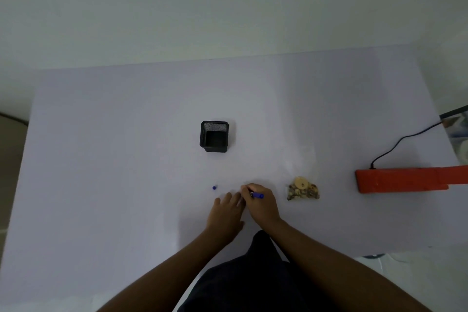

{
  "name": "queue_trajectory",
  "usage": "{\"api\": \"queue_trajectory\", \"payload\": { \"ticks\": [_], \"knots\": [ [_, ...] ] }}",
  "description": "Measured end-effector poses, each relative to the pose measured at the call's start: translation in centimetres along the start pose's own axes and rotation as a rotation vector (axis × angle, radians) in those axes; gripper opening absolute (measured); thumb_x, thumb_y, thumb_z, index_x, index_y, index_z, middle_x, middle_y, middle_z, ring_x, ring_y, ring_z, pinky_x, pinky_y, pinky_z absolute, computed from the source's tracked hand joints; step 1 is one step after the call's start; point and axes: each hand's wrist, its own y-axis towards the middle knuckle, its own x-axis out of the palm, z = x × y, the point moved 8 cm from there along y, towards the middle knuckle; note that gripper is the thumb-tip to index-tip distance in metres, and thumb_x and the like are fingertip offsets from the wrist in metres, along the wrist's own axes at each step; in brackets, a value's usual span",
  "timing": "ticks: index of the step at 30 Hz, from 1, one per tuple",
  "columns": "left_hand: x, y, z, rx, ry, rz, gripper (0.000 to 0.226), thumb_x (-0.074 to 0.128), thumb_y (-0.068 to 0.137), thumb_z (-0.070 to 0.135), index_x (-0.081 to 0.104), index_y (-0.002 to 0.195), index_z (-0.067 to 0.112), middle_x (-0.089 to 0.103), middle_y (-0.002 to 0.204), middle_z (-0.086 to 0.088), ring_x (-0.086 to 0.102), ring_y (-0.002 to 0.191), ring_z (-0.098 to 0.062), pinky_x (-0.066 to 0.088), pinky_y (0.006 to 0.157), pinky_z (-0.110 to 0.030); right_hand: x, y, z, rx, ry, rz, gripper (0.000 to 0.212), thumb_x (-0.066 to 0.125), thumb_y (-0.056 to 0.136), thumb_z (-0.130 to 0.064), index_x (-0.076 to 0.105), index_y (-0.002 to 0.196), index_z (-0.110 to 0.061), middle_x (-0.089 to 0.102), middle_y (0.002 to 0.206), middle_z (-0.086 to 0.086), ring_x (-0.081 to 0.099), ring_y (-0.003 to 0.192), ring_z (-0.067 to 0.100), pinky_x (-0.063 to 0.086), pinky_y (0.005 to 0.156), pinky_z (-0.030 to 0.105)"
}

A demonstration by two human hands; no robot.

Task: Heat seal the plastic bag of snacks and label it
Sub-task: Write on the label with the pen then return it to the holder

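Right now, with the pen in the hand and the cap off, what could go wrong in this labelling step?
1. The small blue pen cap lies loose on the table, apart from both hands; it may roll away or get lost.
2. The right hand holds the blue pen close to the left hand; ink could mark the fingers or the table.
3. The orange heat sealer is plugged in by its black cord; it may be hot near the snack bag.
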Motion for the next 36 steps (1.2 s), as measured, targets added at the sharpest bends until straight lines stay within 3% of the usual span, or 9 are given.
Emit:
{"api": "queue_trajectory", "payload": {
  "ticks": [11,17,24,30,36],
  "knots": [
    [-1.0,0.3,-0.1,-0.024,0.030,-0.014,0.065,0.053,0.097,0.042,0.034,0.148,0.007,0.040,0.148,-0.012,0.038,0.130,-0.030,0.036,0.105,-0.045,0.5,0.1,0.0,-0.045,0.019,-0.035,0.036,0.054,0.101,-0.026,0.062,0.071,-0.008,0.062,0.066,0.006,0.061,0.062,0.017,0.051,0.062,0.032],
    [-0.9,0.3,-0.2,-0.026,0.066,-0.027,0.063,0.051,0.099,0.038,0.032,0.149,0.005,0.038,0.150,-0.013,0.038,0.130,-0.030,0.037,0.105,-0.044,0.9,0.0,0.1,-0.051,0.031,-0.045,0.036,0.054,0.101,-0.022,0.059,0.068,-0.007,0.058,0.063,0.005,0.055,0.056,0.014,0.044,0.059,0.022],
    [-1.1,0.2,-0.1,-0.027,0.075,-0.042,0.063,0.050,0.099,0.040,0.032,0.150,0.006,0.039,0.148,-0.013,0.039,0.129,-0.030,0.037,0.105,-0.044,1.0,0.1,-0.1,-0.059,0.039,-0.017,0.038,0.055,0.101,-0.020,0.051,0.063,-0.014,0.051,0.059,0.000,0.049,0.053,0.011,0.042,0.057,0.023],
    [-1.5,0.6,-0.2,-0.030,0.067,-0.045,0.056,0.051,0.099,0.035,0.039,0.145,0.007,0.043,0.145,-0.012,0.043,0.124,-0.028,0.040,0.101,-0.042,0.9,0.3,0.0,-0.060,0.018,0.000,0.038,0.053,0.101,-0.021,0.055,0.067,-0.004,0.057,0.064,0.010,0.056,0.060,0.023,0.048,0.062,0.037],
    [-1.7,0.8,-0.1,-0.033,0.075,-0.053,0.053,0.051,0.099,0.034,0.041,0.143,0.007,0.045,0.143,-0.012,0.044,0.123,-0.028,0.040,0.101,-0.042,0.6,0.5,0.0,-0.069,-0.025,0.019,0.037,0.052,0.102,-0.023,0.059,0.070,-0.005,0.059,0.066,0.009,0.058,0.062,0.021,0.050,0.063,0.037]
  ]
}}
